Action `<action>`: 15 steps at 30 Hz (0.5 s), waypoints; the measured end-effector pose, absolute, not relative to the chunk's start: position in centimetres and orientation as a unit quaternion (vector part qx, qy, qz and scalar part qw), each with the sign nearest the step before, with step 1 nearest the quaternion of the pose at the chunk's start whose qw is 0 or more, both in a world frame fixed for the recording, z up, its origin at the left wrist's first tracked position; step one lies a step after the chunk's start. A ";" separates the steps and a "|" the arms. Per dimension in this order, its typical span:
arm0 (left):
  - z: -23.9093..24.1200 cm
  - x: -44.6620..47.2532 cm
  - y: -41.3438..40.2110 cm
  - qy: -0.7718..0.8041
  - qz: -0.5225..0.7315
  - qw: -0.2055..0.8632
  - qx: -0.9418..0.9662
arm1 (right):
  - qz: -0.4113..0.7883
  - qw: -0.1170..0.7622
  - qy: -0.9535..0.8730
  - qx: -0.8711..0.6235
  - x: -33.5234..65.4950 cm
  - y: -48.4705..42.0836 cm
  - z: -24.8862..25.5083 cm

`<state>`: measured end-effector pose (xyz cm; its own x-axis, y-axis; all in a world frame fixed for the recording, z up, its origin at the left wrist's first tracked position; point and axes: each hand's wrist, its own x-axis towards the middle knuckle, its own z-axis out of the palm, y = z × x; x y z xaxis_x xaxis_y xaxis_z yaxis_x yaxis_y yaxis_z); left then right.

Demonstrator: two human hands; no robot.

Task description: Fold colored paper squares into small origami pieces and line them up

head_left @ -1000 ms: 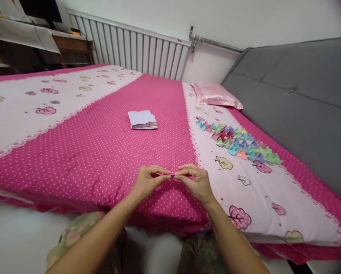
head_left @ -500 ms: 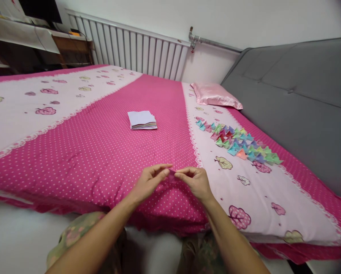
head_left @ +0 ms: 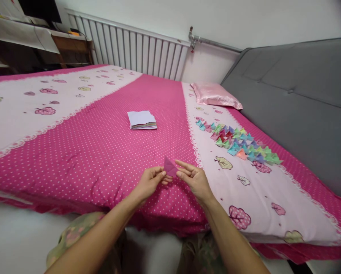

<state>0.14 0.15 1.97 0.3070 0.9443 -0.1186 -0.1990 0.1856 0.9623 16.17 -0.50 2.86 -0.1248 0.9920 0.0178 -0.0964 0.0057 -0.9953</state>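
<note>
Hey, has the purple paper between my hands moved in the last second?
Yes. The purple paper has tilted: first almost edge-on, it now shows a triangular face, its tip higher in the view, closer to the unmoved stack of paper.

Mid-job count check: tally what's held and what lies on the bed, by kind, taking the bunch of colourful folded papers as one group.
Folded purple paper: 1
Paper stack: 1
Group of folded papers: 1 (overlapping pieces, too small to count singly)
Pink pillow: 1
Total: 4
</note>
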 end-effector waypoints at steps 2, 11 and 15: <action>1.8 0.1 0.2 0.405 0.443 0.655 0.458 | 0.526 0.479 -0.535 -0.455 16.3 -0.5 2.8; 1.6 0.2 0.0 0.413 0.463 0.663 0.420 | 0.438 0.489 -0.588 -0.473 16.0 -0.8 2.5; 1.7 0.2 0.0 0.399 0.470 0.679 0.398 | 0.478 0.486 -0.589 -0.434 16.0 -0.9 2.7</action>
<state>0.16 -0.02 1.71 0.2400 0.9562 -0.1675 -0.3210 0.2410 0.9159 16.02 -0.89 2.73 -0.1512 0.9760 0.1569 0.0466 0.1656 -0.9851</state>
